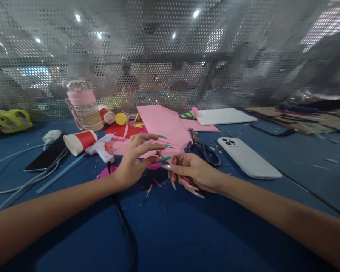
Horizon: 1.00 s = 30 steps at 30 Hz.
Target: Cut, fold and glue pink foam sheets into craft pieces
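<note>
My left hand [136,160] hovers above the blue table with its fingers spread and teal nails pointing right, over the edge of a pink paper sheet [161,124]. Its thumb tip meets the forefinger of my right hand [197,174]. My right hand rests on the table with its long pale nails curled downward; I cannot tell whether anything is under them. A small magenta paper piece [154,165] lies between the two hands. Dark-handled scissors [203,150] lie just behind my right hand.
A white phone [248,158] lies to the right. On the left are a white glue gun [99,148], a tipped red paper cup [79,141], a black phone [47,155] with white cables and a pink bottle [83,105]. A perforated metal screen [170,56] closes the back.
</note>
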Tool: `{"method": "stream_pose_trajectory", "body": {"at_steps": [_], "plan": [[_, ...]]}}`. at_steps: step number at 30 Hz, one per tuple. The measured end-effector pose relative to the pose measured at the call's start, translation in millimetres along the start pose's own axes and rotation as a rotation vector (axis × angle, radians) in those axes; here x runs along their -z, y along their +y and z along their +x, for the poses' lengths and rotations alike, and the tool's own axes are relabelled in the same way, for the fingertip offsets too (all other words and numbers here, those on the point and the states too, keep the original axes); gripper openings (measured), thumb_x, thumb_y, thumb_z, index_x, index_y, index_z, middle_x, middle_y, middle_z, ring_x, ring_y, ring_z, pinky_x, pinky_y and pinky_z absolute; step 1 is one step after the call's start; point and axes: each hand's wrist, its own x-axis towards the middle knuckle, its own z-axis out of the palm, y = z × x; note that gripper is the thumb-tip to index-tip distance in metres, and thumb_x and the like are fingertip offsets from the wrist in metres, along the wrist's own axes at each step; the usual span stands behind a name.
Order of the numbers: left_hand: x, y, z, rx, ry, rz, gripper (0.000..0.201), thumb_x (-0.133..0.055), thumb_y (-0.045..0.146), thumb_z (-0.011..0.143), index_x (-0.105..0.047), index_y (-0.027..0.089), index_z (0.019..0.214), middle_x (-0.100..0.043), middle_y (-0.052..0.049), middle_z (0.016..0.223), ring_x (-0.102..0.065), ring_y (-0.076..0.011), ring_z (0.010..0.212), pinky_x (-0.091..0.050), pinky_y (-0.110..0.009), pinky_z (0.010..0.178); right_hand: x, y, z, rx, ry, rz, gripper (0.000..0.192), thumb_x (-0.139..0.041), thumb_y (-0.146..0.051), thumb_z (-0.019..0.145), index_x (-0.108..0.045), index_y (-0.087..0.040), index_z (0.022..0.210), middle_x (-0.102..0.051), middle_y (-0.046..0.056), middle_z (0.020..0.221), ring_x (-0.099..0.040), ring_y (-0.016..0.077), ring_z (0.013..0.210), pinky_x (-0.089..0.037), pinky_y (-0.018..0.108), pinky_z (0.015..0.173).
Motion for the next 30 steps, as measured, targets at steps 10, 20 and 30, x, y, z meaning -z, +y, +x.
{"method": "stream_pose_trajectory", "body": {"at_steps": [10, 20, 30], "plan": [[0.0, 0.2, 0.1, 0.017, -0.03, -0.026, 0.012, -0.059, 0.019, 0.075, -0.062, 0.022, 0.086, -0.059, -0.004, 0.098, -0.052, -0.0162, 0.091, -0.04, -0.033, 0.077, 0.8, 0.1, -1.4, -0.012, -0.007, -0.015, 0.025, -0.061, -0.031, 0.073, -0.043, -0.016, 0.065, -0.062, -0.002, 0.05, -0.04, 0.0022, 0.024, -0.03, 0.011, 0.022], [-0.3, 0.7, 0.9, 0.035, -0.032, -0.011, 0.009, -0.059, 0.02, 0.075, -0.063, 0.022, 0.082, -0.059, -0.004, 0.094, -0.052, -0.0159, 0.089, -0.04, -0.032, 0.076, 2.5, -0.3, -1.0, -0.011, -0.009, -0.052, 0.024, -0.06, -0.031, 0.074, -0.044, -0.015, 0.066, -0.062, -0.002, 0.051, -0.038, 0.0009, 0.024, -0.027, 0.01, 0.022], [0.5, 0.6, 0.9, 0.052, -0.026, -0.048, 0.013, -0.06, 0.023, 0.074, -0.063, 0.022, 0.087, -0.059, -0.005, 0.096, -0.052, -0.0174, 0.092, -0.04, -0.035, 0.079, 0.8, -0.7, -0.9, -0.018, -0.024, -0.022, 0.025, -0.061, -0.033, 0.073, -0.045, -0.015, 0.065, -0.061, -0.003, 0.05, -0.038, 0.0019, 0.023, -0.031, 0.012, 0.022]]}}
